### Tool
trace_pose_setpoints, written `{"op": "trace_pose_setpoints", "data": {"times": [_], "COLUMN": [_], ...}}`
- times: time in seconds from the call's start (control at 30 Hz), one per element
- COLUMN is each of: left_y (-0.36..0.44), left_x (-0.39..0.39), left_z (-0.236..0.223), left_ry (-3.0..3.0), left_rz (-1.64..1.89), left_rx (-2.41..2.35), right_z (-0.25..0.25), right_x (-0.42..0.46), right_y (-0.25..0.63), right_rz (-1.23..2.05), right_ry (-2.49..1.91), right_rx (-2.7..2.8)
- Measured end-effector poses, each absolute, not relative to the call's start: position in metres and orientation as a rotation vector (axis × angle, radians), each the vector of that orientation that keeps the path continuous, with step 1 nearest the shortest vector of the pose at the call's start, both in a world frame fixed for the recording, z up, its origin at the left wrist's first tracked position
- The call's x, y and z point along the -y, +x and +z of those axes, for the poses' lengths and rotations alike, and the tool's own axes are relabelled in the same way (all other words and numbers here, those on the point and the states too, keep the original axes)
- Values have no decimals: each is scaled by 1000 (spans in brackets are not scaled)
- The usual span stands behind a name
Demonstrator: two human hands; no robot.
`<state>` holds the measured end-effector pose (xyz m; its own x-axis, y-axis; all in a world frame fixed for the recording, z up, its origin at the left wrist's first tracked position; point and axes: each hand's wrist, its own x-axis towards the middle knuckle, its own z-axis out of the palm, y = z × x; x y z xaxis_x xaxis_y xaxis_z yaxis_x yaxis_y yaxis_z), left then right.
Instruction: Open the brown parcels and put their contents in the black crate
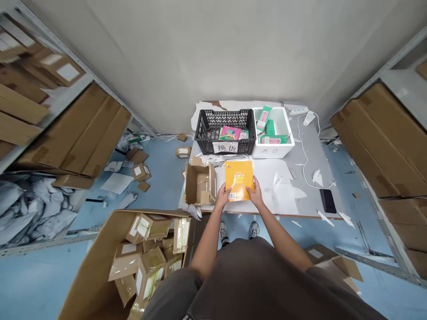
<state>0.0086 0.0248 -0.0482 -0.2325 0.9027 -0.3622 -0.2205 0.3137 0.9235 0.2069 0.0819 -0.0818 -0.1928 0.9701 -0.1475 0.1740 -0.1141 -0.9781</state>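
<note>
Head view: two hands hold up a yellow book over the table, at the middle of the frame.
Nearest, at the lower left, a big carton [85, 271] holds many small taped boxes [151, 262]; right of the bottom middle, the left hand [255, 194] has its thumb on the front of the yellow book [239, 180] and its fingers curled behind the right edge, while the right hand [223, 195] grips the lower left corner the same way, both closed only as far as the book allows; just left of the book an open cardboard box [213, 183] sits on the table [308, 166], a phone [328, 201] lies near the table's right end, and farther back a black crate [205, 144] with a pink book [230, 133] inside stands beside a white bin [284, 152] of green packs [270, 127].
</note>
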Motion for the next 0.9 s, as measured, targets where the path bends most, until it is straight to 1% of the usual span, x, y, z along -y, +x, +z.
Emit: {"op": "trace_pose_setpoints", "data": {"times": [0.1, 0.2, 0.3, 0.4, 0.57, 0.7, 0.9], "left_y": [9, 14, 22, 30, 33, 23, 21], "left_x": [-33, -37, -36, -35, -30, -22, -10], "left_z": [1, 40, 66, 78, 81, 89, 121], "left_ry": [1102, 1518, 1785, 1898, 1960, 1992, 1998], "left_rz": [1286, 1219, 1185, 1214, 1227, 1234, 1214], "left_rx": [-1592, -1684, -1691, -1728, -1758, -1761, -1850], "right_z": [-31, 11, 41, 62, 79, 92, 123], "right_x": [-86, -90, -93, -93, -89, -87, -86], "right_y": [200, 196, 194, 193, 191, 191, 186], "right_rz": [1032, 750, 589, 491, 476, 590, 785], "right_ry": [-1309, -1313, -1310, -1297, -1197, -1122, -975], "right_rx": [1496, 1610, 1675, 1706, 1637, 1541, 1407]}}
